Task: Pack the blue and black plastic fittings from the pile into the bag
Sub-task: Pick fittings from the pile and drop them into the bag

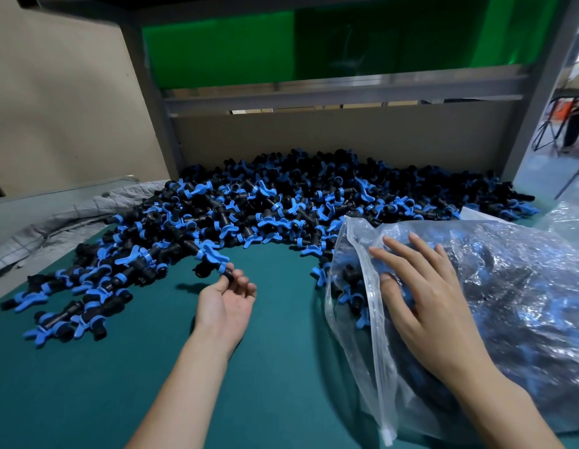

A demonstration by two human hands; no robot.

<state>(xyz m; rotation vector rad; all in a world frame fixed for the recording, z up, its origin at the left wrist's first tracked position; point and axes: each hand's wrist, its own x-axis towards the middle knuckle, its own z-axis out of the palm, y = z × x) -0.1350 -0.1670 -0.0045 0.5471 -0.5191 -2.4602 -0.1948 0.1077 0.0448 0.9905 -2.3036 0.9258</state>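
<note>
Fingers (232, 279) of left hand (225, 306) pinch one fitting (217, 266); right hand (424, 296) lies flat on bag (508, 247).

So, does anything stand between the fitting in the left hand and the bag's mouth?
Nothing visible blocks it. Between the fitting pinched by the left hand and the mouth of the clear bag lies only bare green mat. Some loose fittings sit at the mouth itself, and the right hand lies flat on it.

fittings pile (281, 205): heaped on table | bag (492, 286): clear, part-filled, lying open
</note>
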